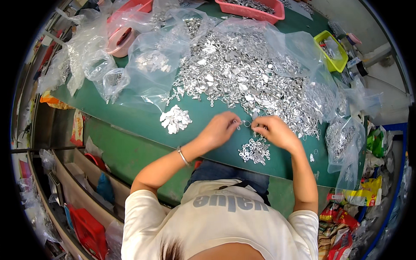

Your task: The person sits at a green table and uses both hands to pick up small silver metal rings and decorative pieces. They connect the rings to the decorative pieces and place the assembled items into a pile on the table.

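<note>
Above the near part of the green table [208,113], my left hand [221,128] pinches a small silver chain link [236,122] between thumb and fingertips. A thin metal ring [247,124] shows in the gap between my hands. My right hand [277,132] is closed at the ring's right side, with small silver parts at its fingertips; fine detail there is too small to make out. Just below the hands lies a small pile of silver chain pieces [254,151]. Left of my left hand is a pile of flat silver tags [175,119].
A large heap of silver metal parts [234,65] spreads beyond my hands, partly under clear plastic bags [151,56]. Pink trays [255,12] and a yellow-green basket [331,51] stand farther back. A filled bag [344,138] hangs at the right edge.
</note>
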The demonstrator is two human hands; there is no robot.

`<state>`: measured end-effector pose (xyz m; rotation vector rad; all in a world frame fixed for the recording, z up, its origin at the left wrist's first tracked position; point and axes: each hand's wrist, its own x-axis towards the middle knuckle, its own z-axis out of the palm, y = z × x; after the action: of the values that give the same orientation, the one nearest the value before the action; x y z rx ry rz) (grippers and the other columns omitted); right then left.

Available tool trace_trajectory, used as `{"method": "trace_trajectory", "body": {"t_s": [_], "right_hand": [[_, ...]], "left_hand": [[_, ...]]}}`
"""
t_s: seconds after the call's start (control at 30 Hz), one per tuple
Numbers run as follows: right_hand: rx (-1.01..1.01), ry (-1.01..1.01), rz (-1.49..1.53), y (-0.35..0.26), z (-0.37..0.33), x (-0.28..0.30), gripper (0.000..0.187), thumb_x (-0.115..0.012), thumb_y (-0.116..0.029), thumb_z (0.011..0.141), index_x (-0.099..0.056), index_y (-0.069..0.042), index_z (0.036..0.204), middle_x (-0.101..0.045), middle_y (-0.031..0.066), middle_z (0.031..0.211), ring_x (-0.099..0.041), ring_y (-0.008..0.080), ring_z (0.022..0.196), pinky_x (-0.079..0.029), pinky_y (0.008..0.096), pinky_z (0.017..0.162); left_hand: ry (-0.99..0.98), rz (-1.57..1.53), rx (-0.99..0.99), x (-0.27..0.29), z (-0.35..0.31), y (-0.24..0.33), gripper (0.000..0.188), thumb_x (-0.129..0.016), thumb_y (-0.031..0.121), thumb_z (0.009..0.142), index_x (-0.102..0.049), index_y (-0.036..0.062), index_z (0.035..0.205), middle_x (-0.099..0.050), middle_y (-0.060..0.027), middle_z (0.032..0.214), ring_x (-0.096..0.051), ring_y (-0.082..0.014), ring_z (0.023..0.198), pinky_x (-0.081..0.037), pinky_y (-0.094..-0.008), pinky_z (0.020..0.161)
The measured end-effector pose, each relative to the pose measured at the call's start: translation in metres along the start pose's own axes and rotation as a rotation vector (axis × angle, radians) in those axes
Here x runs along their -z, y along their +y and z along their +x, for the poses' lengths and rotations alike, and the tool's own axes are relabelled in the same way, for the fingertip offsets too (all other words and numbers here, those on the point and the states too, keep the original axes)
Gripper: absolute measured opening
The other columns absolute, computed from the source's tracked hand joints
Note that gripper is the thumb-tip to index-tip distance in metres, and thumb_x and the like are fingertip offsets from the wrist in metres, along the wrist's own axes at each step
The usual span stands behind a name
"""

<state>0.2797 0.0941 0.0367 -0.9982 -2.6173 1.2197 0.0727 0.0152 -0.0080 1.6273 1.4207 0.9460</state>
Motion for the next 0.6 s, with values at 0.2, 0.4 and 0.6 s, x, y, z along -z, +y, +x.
{"method": "trace_trajectory", "body": {"t_s": [0.2, 0.4, 0.6], "right_hand": [[-0.096, -0.058, 0.055, 0.011, -0.035, -0.015, 0.037, -0.063, -0.008, 0.083, -0.058, -0.008, 0.119, -0.06, 0.0152, 0.088, -0.059, 0.0349, 0.082, -0.046, 0.0433, 0.073], [-0.033, 0.008, 0.0, 0.013, -0.049, -0.018, 0.037, -0.063, -0.004, 0.083, -0.06, -0.009, 0.119, -0.051, 0.0129, 0.097, -0.054, 0.0312, 0.088, -0.044, 0.0388, 0.08], [-0.068, 0.167, 0.028, 0.009, -0.059, -0.027, 0.037, -0.064, -0.003, 0.081, -0.06, -0.006, 0.118, -0.049, 0.0111, 0.109, -0.051, 0.0292, 0.095, -0.043, 0.0374, 0.083]], "left_hand": [[-0.118, 0.079, -0.191, -0.05, -0.03, 0.005, 0.012, -0.062, 0.007, 0.085, -0.059, 0.0016, 0.095, -0.055, -0.0139, 0.091, -0.057, -0.0346, 0.083, -0.047, -0.0408, 0.071], [0.035, 0.276, -0.153, -0.053, -0.031, 0.022, 0.021, -0.062, 0.005, 0.083, -0.057, 0.0036, 0.103, -0.053, -0.0125, 0.104, -0.054, -0.0331, 0.096, -0.045, -0.0414, 0.078], [0.126, 0.402, -0.26, -0.056, -0.001, 0.0, 0.031, -0.065, 0.005, 0.078, -0.058, 0.0043, 0.108, -0.053, -0.01, 0.106, -0.051, -0.0302, 0.098, -0.041, -0.0417, 0.08]]}}
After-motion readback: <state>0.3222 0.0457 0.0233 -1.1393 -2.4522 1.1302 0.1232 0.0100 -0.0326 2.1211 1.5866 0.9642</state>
